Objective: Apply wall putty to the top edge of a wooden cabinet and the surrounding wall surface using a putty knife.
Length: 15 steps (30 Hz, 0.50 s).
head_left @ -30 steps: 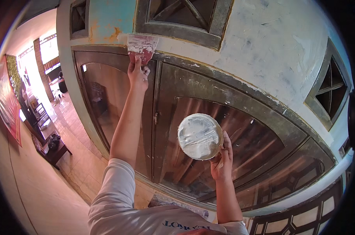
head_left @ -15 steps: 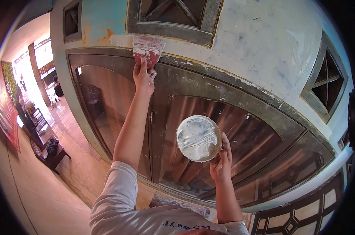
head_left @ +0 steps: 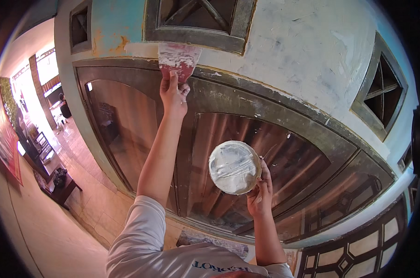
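Raised high, my left hand grips a red putty spreader smeared with white filler. Its wide edge lies against the narrow strip of wall between the dark wooden door frame and the vent frame above. Lower and to the right, my right hand holds a round tub by its side, thumb near the rim. White putty fills the tub, with ridges across its surface. The tub is apart from the door behind it.
A wooden vent frame sits just above the spreader; another vent frame is at the right. Below are glazed door panels. At the left, a small dark table stands on the tiled floor, and a person is farther back.
My left hand has slid the putty spreader a little to the right along the wall strip. The tub stays in my right hand, nearly unmoved. The view has shifted slightly.
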{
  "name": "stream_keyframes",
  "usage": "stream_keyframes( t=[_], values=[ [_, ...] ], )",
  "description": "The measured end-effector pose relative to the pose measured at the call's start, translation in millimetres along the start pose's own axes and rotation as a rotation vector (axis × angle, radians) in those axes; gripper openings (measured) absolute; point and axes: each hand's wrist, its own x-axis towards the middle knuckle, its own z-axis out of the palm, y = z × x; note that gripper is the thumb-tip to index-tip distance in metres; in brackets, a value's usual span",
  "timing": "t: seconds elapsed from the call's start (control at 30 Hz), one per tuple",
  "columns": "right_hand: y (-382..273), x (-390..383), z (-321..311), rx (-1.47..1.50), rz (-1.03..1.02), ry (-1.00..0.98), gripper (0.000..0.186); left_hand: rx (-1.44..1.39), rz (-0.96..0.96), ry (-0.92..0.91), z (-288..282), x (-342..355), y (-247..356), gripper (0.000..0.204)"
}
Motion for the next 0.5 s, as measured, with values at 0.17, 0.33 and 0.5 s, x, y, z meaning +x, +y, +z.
stream_keyframes(
  t=[0.17, 0.33, 0.5],
  values=[
    [2.5, -3.9, -12.1, 0.001, 0.001, 0.002, 0.055, 0.094, -0.126, 0.128, -13.2, -22.8, -26.0, 0.02],
    [1.9, -10.5, -24.4, 0.029, -0.015, 0.02, 0.056, 0.002, -0.08, 0.07, -15.0, -55.5, -30.9, 0.02],
    [-3.9, -13.4, -26.8, 0.023, -0.001, 0.041, 0.056, -0.04, -0.053, -0.06, 39.9, -47.1, -33.2, 0.022]
  ],
)
